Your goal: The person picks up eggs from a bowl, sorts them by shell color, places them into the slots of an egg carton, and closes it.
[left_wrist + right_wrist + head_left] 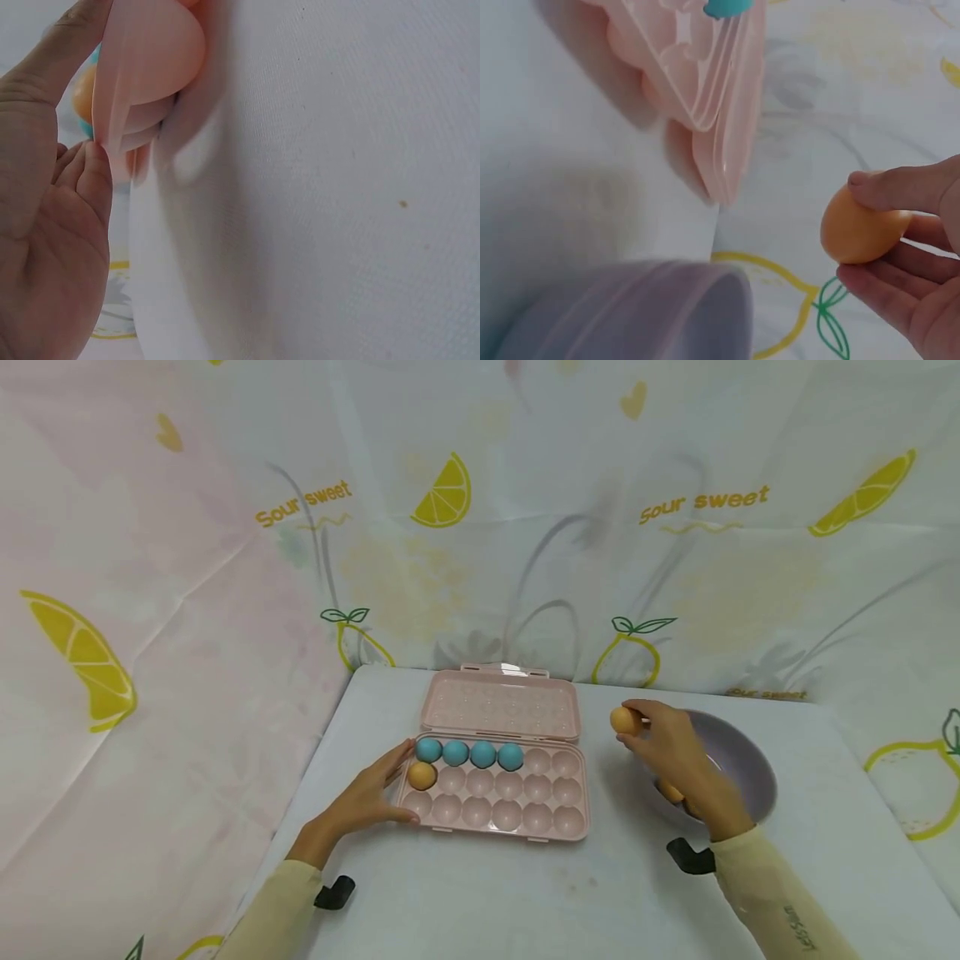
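A pale pink egg box [487,832] stands with its lid [502,706] folded back. Four-in-a-row is not counted here: several blue eggs [456,752] fill part of the back row, and one orange egg [422,775] sits at the left of the middle row. My left hand [367,793] spreads across the box's left end, thumb at the front corner and fingertips touching the rim [109,112]. Over the left side of a grey-purple bowl [750,764], my right hand [671,739] pinches another orange egg [862,225] between thumb and fingers.
In the bowl, partly behind my right forearm, lies at least one more orange egg [670,791]. A white cloth [480,902] covers the table. Behind it hangs a lemon-printed curtain [517,527], close to the lid's back edge.
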### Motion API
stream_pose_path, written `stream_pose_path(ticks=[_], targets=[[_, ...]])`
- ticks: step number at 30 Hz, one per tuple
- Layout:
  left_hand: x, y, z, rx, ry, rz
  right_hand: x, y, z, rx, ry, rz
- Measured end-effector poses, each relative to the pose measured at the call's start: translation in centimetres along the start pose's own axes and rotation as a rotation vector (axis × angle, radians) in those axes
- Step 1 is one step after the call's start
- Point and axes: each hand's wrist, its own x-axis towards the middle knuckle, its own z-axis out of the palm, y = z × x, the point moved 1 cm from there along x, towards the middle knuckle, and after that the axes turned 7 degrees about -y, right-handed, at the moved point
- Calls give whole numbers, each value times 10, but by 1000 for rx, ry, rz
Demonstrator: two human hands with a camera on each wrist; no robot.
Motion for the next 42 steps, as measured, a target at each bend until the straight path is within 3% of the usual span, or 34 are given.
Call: stream_pose_path(ticks=[14,19,27,38,42], targets=[[0,0,-1,-5,-3,10,11,-16,43,48,44,-88],[0,0,-2,-1,4,-7,14,-28,54,127,-3,-62],[0,0,-1,1,8,7,22,-39,76,238,12,-134],[0,3,-1,13,12,8,31,-61,96,375,-43,-129],[-1,2,0,17,12,4,36,-70,106,393,-74,-92]])
